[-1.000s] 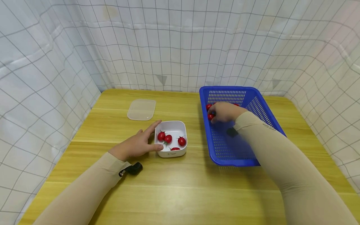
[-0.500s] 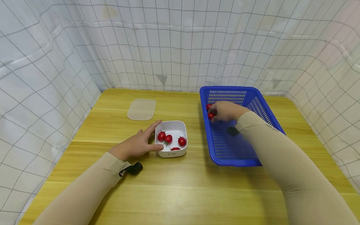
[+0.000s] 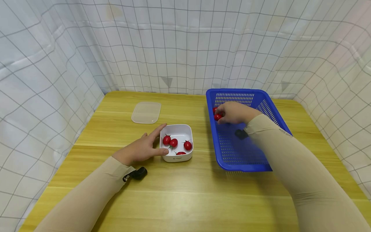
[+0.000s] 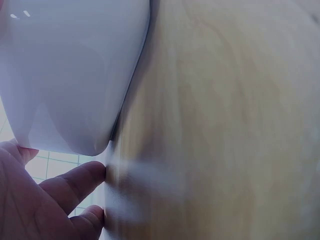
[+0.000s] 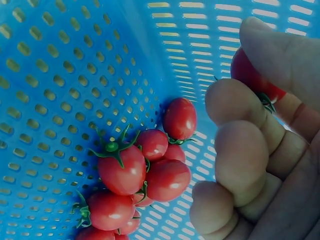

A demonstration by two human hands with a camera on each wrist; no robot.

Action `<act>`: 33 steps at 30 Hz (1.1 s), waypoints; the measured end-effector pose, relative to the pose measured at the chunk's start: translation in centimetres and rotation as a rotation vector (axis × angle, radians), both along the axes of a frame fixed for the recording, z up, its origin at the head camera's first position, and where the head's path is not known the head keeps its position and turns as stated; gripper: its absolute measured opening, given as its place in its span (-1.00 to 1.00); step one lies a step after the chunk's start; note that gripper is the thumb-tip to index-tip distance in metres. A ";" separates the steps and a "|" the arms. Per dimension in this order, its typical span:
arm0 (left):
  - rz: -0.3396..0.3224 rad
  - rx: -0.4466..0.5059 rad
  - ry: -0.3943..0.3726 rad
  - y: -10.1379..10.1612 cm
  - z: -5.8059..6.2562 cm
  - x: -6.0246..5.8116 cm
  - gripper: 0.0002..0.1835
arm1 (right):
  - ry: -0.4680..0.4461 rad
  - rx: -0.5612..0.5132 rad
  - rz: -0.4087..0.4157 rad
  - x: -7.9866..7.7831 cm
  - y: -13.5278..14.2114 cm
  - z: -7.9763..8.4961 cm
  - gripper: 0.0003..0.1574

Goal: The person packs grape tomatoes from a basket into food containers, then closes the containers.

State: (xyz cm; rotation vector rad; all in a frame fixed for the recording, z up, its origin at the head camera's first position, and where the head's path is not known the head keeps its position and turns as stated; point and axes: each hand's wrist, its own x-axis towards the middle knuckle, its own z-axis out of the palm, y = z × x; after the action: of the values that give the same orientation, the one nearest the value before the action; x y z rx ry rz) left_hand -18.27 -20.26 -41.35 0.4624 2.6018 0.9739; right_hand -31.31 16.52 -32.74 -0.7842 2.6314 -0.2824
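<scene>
My right hand [image 3: 235,112] is inside the blue basket [image 3: 215,148], near its back left side. Thumb and index finger pinch a cherry tomato [image 5: 245,70], largely covered by the fingers in the right wrist view. Below that hand, several cherry tomatoes [image 5: 121,170] with green stems lie piled in the basket's corner. My left hand [image 3: 139,149] rests against the left side of a small white box [image 3: 189,130], fingers extended and thumb over the near rim. Several cherry tomatoes [image 3: 173,143] lie in the box.
A translucent square lid [image 3: 146,112] lies flat on the wooden table [image 3: 185,199], behind the left hand. White grid-patterned curtains [image 3: 185,48] surround the table at the back and both sides. A black device [image 3: 138,173] sits at the left wrist.
My right hand has risen slightly and shifted a little to the right within the basket, the pinched cherry tomato moving with it. The left hand and the white box stay in place.
</scene>
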 end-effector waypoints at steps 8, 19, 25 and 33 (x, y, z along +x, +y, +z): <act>-0.004 0.005 -0.002 0.1 0.1 0.0 0.14 | 0.012 -0.007 0.006 0.3 0.1 0.4 -0.58; 0.001 0.006 -0.003 0.1 0.1 0.0 0.12 | 0.030 -0.021 -0.048 0.8 0.0 0.7 -0.55; 0.003 0.001 0.003 0.1 0.0 0.0 0.12 | 0.035 -0.047 -0.056 1.0 0.1 1.0 -0.61; 0.004 0.009 -0.004 0.0 0.0 0.1 0.12 | 0.056 -0.080 -0.040 1.1 0.1 1.4 -0.64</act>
State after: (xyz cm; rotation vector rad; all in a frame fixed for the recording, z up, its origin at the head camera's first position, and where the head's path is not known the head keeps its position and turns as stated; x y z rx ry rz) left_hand -18.20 -20.28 -41.33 0.4567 2.5975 0.9868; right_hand -30.20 16.65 -31.32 -0.7762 2.7058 -0.3842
